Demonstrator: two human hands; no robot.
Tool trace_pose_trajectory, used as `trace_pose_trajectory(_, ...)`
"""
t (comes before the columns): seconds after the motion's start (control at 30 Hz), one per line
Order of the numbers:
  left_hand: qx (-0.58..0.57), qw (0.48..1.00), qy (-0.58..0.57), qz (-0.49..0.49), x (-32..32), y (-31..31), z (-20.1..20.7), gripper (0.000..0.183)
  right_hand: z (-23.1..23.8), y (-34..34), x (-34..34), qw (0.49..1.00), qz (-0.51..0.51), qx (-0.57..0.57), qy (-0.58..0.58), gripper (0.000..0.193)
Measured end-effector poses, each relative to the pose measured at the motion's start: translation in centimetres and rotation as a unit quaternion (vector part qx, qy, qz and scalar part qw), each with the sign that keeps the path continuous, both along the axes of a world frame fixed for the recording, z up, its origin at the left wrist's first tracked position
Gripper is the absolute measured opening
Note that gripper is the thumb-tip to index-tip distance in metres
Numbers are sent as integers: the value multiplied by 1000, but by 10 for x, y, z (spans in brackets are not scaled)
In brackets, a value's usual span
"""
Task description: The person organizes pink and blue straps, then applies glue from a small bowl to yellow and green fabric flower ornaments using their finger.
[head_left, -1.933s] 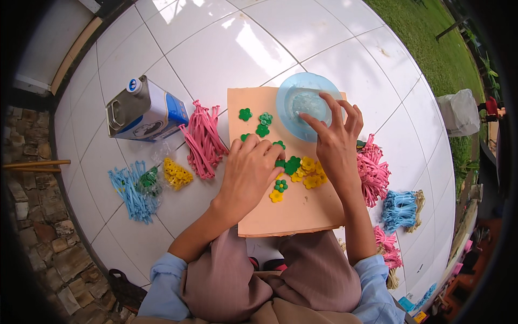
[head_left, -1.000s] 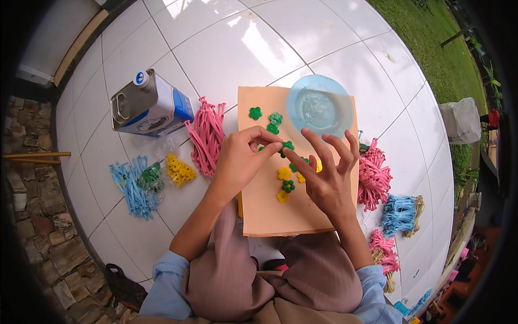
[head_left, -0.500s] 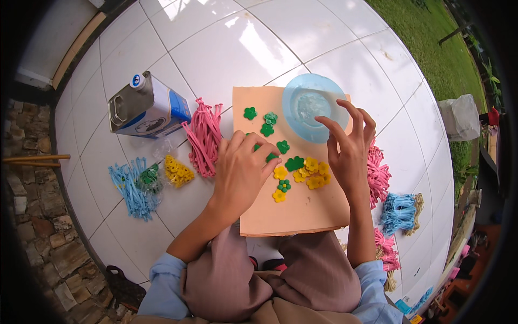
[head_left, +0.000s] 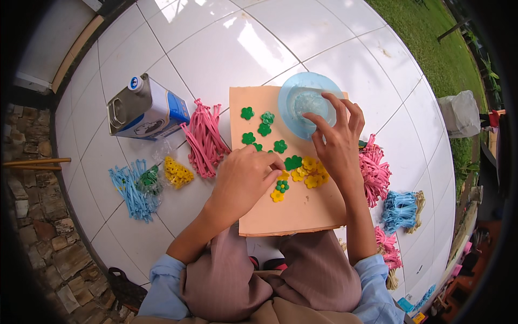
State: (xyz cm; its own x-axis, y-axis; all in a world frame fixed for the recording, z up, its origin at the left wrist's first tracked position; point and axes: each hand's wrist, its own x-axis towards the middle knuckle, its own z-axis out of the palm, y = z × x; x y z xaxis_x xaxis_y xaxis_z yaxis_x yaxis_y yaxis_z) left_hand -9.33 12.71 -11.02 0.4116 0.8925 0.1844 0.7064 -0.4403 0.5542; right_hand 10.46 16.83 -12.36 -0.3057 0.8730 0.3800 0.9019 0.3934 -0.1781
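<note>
Over the orange-tan board [head_left: 291, 218], my left hand [head_left: 243, 181] has its thumb and forefinger closing at the edge of a yellow plastic flower [head_left: 284, 175], which they partly cover. My right hand [head_left: 341, 143] is curved over the light blue plastic dish [head_left: 291, 121], its fingers apart. The forefinger tip reaches over the dish, where a clear, shiny substance [head_left: 310, 105] lies. Several green flowers [head_left: 280, 146] are spread across the board. A bunch of yellow flowers [head_left: 311, 171] lies between my hands, beside a larger green piece [head_left: 293, 162]. One green flower with a yellow centre [head_left: 282, 186] lies nearer me.
To the left stand a metal can [head_left: 148, 110], pink strap-like pieces [head_left: 205, 140], light blue pieces [head_left: 132, 189] and a bag of yellow parts [head_left: 178, 173]. Pink [head_left: 373, 175] and blue bundles [head_left: 399, 210] lie on the right. White tiles [head_left: 216, 59] surround the board.
My left hand has moved slightly toward me, from a green flower to the yellow one. My right hand has shifted a little left and farther over the dish.
</note>
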Motion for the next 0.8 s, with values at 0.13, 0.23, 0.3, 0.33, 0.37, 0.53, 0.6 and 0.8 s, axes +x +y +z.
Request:
trace_pose_trajectory(0.13,-222,952,-181,107,1,16,3,14,15,-16,-4,998,-13,44,41,37)
trace_pose_trajectory(0.23,-253,912,-296,130,-1,23,-4,12,29,-36,-13,997,13,60,45,42)
trace_pose_trajectory(0.3,-269,902,-314,128,-1,25,-8,12,38,-47,-15,997,37,63,19,43)
trace_pose_trajectory(0.33,-275,889,-343,126,-1,25,-11,13,40,-49,-16,997,37,64,17,43)
trace_pose_trajectory(0.37,-283,876,-371,123,0,25,-12,14,39,-52,-16,997,38,73,-1,42)
trace_pose_trajectory(0.53,-288,872,-381,109,1,21,-5,14,36,-60,-19,994,30,91,-50,39)
trace_pose_trajectory(0.6,-278,869,-393,113,0,20,-4,15,36,-61,-18,993,29,102,-60,39)
trace_pose_trajectory(0.8,-268,888,-348,136,-7,10,7,13,42,-61,-12,994,-2,75,74,49)
